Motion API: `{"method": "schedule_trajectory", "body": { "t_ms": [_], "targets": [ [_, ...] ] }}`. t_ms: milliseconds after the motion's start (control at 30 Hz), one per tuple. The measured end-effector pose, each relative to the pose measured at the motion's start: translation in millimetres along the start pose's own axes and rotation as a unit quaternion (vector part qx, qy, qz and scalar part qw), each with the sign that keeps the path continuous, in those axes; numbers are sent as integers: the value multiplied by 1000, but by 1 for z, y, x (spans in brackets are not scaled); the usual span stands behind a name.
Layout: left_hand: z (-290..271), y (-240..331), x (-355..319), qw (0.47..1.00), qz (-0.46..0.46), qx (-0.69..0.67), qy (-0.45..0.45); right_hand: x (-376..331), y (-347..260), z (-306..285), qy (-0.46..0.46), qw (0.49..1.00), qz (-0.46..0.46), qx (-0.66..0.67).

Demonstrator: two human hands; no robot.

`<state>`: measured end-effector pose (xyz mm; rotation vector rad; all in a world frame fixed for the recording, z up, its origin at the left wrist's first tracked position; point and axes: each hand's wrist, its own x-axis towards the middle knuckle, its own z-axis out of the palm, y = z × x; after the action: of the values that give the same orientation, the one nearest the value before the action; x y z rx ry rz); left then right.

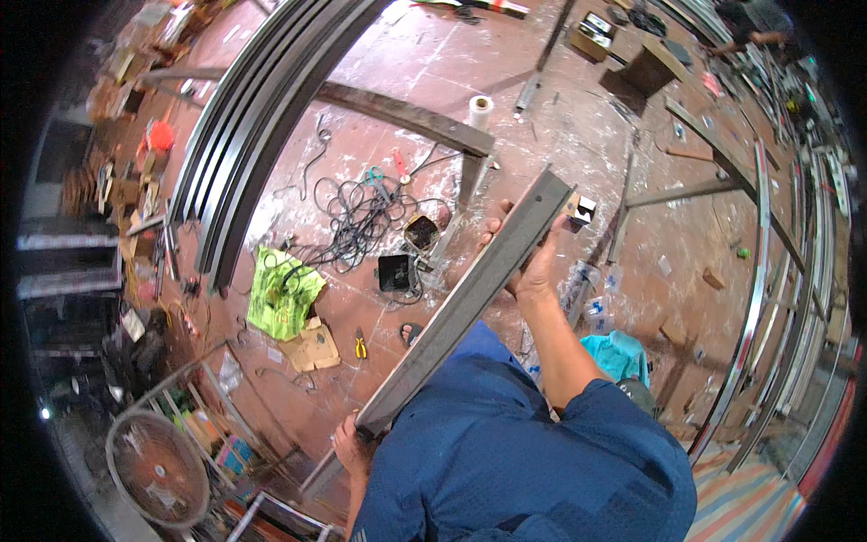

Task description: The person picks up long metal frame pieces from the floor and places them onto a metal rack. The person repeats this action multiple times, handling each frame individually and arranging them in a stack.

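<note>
A long grey metal profile bar (pixel 456 316) slants across the front of my body, its far end up to the right. Near that far end my right hand (pixel 538 271) is closed around it from beneath, with fingertips showing past its left edge. At the lower left end my left hand (pixel 351 444) grips the bar, fingers partly hidden behind it. Below on the floor lie a tangle of black cable (pixel 352 221), a green cloth (pixel 282 294), a piece of cardboard (pixel 312 348) and yellow-handled pliers (pixel 360 344).
Several long dark profiles (pixel 262 117) rest on a metal trestle (pixel 406 117) at the upper left, with a white roll (pixel 480 112) at its corner. A round fan (pixel 158 468) stands lower left. More metal lengths (pixel 751 298) lie on the right. Another person (pixel 759 25) bends at the far right.
</note>
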<state>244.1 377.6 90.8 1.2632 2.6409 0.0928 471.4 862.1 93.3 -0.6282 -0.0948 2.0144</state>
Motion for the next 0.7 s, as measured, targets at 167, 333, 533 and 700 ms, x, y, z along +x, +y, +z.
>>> {"method": "schedule_trajectory", "body": {
  "t_ms": [167, 333, 533, 700],
  "targets": [
    [-57, 29, 40, 999, 23, -23, -14, 8, -5, -28, -95, 994, 3, -47],
    [-60, 14, 49, 999, 4, -32, -19, 17, -23, -40, 74, 976, -45, -199],
    [-70, 21, 92, 995, 73, -47, 48, 58, -60, -107, 95, 973, -92, -190],
    [-100, 18, 118, 985, 139, -65, 75, 51, -62, -120, 122, 972, -102, -176]
  ]
}}
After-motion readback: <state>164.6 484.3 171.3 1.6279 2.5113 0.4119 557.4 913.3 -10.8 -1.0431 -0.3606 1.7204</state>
